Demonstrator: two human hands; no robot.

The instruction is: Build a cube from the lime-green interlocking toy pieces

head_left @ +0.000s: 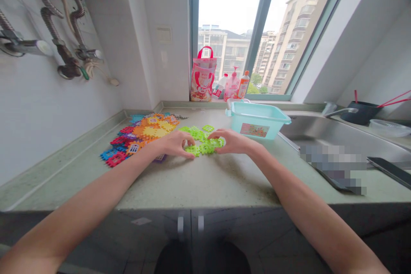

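Left hand: Here's the left hand (175,144), fingers curled over, its grip closed on the left side of the lime-green interlocking plastic blocks (205,147).

Right hand: And the right hand (231,142) comes in to meet it, grip closed on the same cluster from the right side, with just a narrow stretch of green between the two hands.

Green blocks: They're lying flat on the speckled green desk (205,184), right between the hands, with more pieces trailing back toward the wall, some linked together, some looking loose.

Colour pile: Just left of the left hand, a big spread of red, orange, yellow, blue and purple plastic blocks (144,132) sits flat on the desk, a few with little window shapes.

Box: To the right of the green cluster, and just behind the right hand, there's a teal plastic box (257,120) with a picture label on its front.

Windowsill: Up on the sill, a pink-and-red tote bag (203,75) stands beside a group of bottles (233,85), all in front of the window (231,30).

Sink side: Further right, a stainless steel sink (321,135) with a tap (334,110), and a black cup (359,112) holding red chopsticks behind it. Part of the sink is pixelated, so I can't make that out.
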